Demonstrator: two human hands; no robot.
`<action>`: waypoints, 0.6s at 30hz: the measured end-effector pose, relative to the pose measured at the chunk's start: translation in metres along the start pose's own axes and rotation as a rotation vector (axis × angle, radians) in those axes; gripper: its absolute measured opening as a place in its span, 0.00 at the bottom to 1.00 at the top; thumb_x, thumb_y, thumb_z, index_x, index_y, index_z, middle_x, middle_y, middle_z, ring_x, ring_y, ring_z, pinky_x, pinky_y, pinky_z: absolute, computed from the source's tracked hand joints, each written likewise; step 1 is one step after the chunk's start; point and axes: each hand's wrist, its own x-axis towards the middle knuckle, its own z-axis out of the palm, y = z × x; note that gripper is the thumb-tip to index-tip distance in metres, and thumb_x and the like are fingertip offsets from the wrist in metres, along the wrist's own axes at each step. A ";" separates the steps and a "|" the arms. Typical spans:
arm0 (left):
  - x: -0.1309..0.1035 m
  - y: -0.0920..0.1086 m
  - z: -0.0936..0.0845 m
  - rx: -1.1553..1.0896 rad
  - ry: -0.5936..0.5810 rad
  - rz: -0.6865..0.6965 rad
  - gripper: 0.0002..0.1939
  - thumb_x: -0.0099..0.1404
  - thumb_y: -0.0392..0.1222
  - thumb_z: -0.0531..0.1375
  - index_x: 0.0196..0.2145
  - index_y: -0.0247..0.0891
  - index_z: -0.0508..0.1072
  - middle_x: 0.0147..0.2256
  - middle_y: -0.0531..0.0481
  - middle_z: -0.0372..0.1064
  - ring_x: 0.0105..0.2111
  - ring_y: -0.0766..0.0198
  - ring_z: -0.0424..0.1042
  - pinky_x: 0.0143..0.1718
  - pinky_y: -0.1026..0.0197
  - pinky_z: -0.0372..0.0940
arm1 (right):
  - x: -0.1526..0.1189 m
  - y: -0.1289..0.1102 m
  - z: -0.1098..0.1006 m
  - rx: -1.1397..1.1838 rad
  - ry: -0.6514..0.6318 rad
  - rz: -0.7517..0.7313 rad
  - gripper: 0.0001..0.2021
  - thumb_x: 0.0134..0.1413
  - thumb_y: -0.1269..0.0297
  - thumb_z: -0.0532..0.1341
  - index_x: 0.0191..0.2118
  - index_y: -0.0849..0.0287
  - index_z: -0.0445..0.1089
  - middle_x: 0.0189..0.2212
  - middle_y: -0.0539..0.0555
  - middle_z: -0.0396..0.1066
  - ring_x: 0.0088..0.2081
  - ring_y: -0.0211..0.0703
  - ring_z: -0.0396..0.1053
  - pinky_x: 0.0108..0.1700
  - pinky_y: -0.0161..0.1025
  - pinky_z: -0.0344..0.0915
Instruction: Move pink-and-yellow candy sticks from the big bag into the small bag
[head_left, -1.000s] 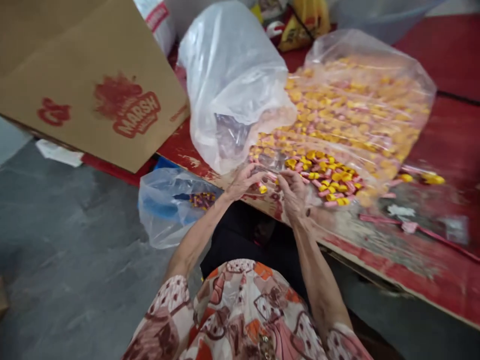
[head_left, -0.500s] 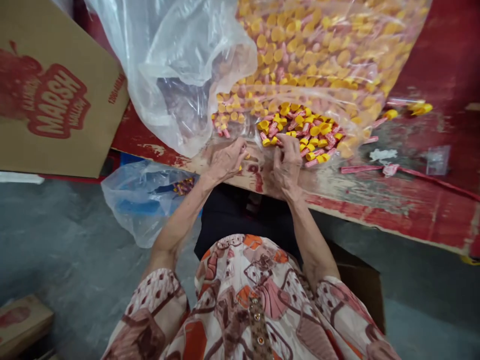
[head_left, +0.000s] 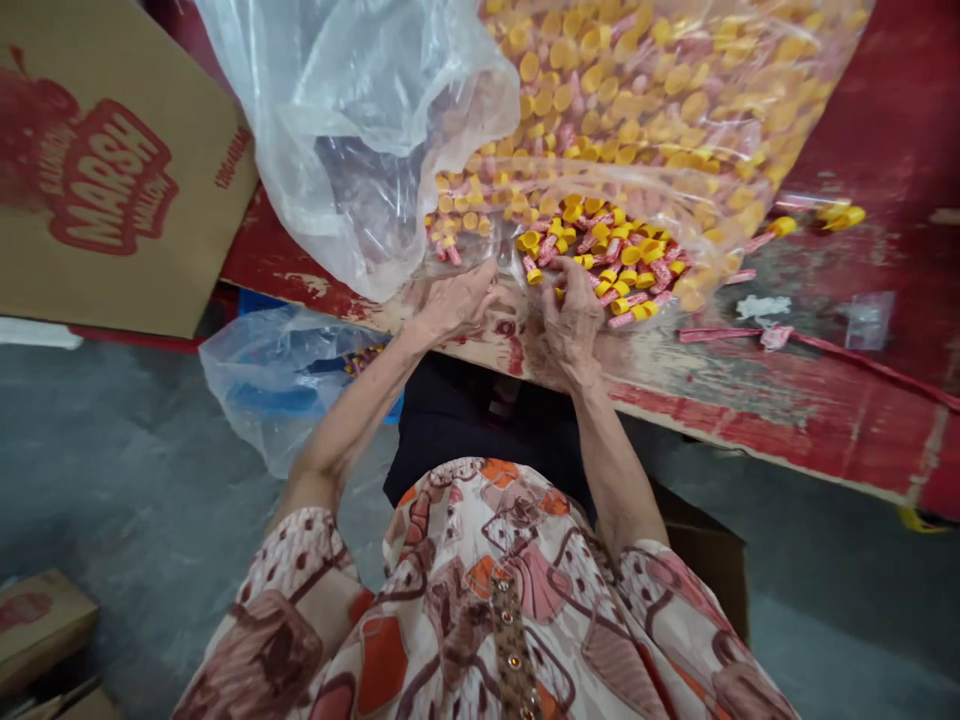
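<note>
My left hand (head_left: 459, 302) rests at the table's front edge with its fingers bent and pressed together; what they hold, if anything, is hidden. My right hand (head_left: 573, 318) reaches to the near side of a loose pile of small pink tubes with yellow caps (head_left: 628, 262). Its fingers are curled in, and a bit of yellow shows between thumb and forefinger. The pile spills from the mouth of a large clear plastic bag (head_left: 660, 120) full of the same capped tubes. Between the hands lies bare, worn wood.
Left of the bag lies a crumpled clear plastic sheet (head_left: 360, 120). A printed carton (head_left: 172, 170) stands at the far left. Below the edge hangs another plastic bag (head_left: 255, 385) with some capped tubes. A pink ribbon (head_left: 862, 365) lies at the right on the red table (head_left: 892, 170).
The yellow pieces seen at my left fingertips are out of sight now, and that hand has turned palm-down. My right fingers have shifted slightly at the pile's edge. The view has shifted a little.
</note>
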 end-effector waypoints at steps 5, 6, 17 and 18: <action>-0.002 -0.001 0.002 0.046 0.075 0.007 0.11 0.84 0.43 0.61 0.59 0.39 0.71 0.54 0.41 0.77 0.57 0.46 0.79 0.53 0.56 0.68 | -0.002 0.002 0.002 0.005 0.047 -0.033 0.25 0.85 0.56 0.53 0.77 0.54 0.66 0.67 0.66 0.71 0.72 0.62 0.69 0.74 0.66 0.71; -0.003 -0.001 0.004 0.047 0.088 -0.019 0.11 0.85 0.43 0.60 0.59 0.40 0.71 0.55 0.40 0.77 0.56 0.45 0.79 0.52 0.55 0.68 | -0.002 0.002 0.002 -0.003 0.060 -0.042 0.24 0.85 0.56 0.53 0.78 0.51 0.66 0.69 0.66 0.70 0.74 0.61 0.66 0.76 0.66 0.70; -0.001 -0.030 0.010 -0.290 0.206 0.049 0.11 0.87 0.51 0.61 0.50 0.41 0.75 0.41 0.49 0.77 0.46 0.57 0.74 0.48 0.56 0.67 | 0.001 0.009 -0.004 0.182 0.110 0.025 0.26 0.83 0.45 0.60 0.74 0.51 0.65 0.51 0.59 0.74 0.45 0.50 0.76 0.52 0.52 0.80; -0.002 -0.028 0.014 -0.292 0.202 0.052 0.09 0.87 0.48 0.61 0.50 0.40 0.75 0.42 0.49 0.77 0.45 0.57 0.74 0.48 0.57 0.67 | 0.001 0.009 -0.004 0.189 0.105 0.024 0.26 0.83 0.44 0.60 0.74 0.51 0.66 0.50 0.57 0.74 0.44 0.49 0.76 0.50 0.51 0.80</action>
